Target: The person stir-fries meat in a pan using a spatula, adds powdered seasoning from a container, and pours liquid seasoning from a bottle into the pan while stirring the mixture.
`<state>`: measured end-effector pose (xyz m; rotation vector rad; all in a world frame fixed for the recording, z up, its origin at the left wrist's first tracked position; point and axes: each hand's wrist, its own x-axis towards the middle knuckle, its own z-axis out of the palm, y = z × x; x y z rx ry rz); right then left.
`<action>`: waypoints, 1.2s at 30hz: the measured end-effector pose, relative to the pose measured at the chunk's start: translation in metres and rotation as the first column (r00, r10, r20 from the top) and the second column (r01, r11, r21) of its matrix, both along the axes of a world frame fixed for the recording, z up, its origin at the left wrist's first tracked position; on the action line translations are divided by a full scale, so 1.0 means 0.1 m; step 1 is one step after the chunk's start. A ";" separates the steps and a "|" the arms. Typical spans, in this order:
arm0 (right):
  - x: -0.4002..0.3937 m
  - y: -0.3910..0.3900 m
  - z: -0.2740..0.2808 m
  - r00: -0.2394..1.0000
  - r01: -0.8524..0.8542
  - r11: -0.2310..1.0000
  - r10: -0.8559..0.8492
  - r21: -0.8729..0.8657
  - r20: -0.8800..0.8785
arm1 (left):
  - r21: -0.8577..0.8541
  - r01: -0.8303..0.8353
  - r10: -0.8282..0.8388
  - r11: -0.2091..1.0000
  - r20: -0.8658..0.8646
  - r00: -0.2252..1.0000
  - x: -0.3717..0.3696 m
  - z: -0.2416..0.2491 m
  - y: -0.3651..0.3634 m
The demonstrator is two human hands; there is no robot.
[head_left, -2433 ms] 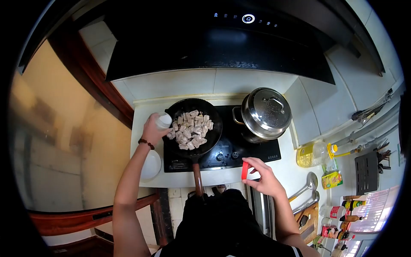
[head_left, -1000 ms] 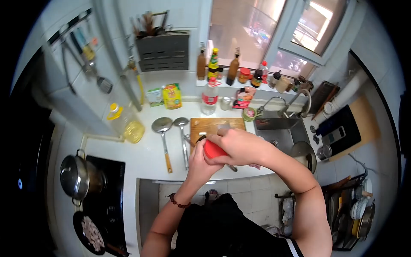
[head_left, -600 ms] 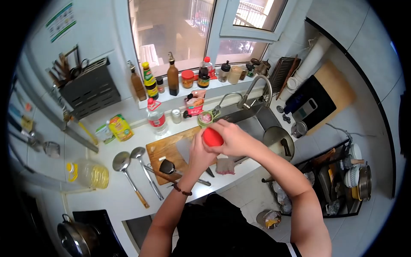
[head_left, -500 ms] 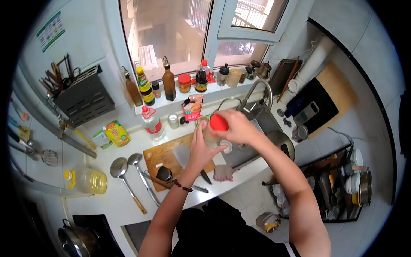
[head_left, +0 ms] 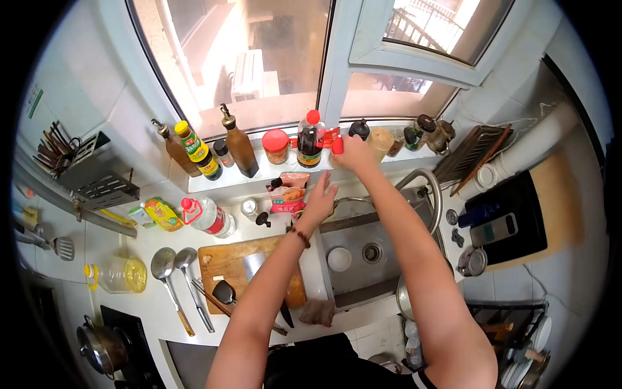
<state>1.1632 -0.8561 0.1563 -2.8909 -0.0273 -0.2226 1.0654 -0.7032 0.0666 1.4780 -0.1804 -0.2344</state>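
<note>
My right hand is at the windowsill, fingers closed round a jar with a red lid; most of the jar is hidden. Just left of it stands a soy sauce bottle with a red cap. My left hand is open below the sill, fingers stretched up and apart, holding nothing visible. It is nearest to a pink food packet on the counter. Under my left forearm lie a wooden cutting board and a knife, partly covered by the arm.
The sink holds a white bowl, and its curved faucet rises beside my right forearm. Sauce bottles and jars line the sill. A ladle, a skimmer and an oil jug lie at left.
My right hand has moved the red-lidded jar from above the counter by the sink up to the windowsill. My left hand has come off the jar. The view has shifted towards the window.
</note>
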 end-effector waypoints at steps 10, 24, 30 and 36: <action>0.02 0.15 -0.33 0.924 -0.218 0.975 0.192 0.041 0.330 | -0.094 -0.129 0.108 0.987 -0.200 0.974 -0.96 -0.10 0.59; -4.52 2.84 -2.13 0.522 -0.594 0.742 0.649 0.310 -0.553 | 0.408 -0.748 0.821 0.525 -0.476 0.317 -5.44 -1.23 2.53; -4.74 2.94 -2.43 0.684 -0.505 0.849 0.504 0.157 -0.526 | 0.184 -0.880 0.790 0.437 -0.546 0.278 -6.56 -1.02 3.07; -5.23 2.78 -1.34 0.814 -0.494 0.822 0.552 0.284 -0.181 | 0.091 -0.951 0.865 0.295 -0.449 0.225 -7.95 -0.59 4.02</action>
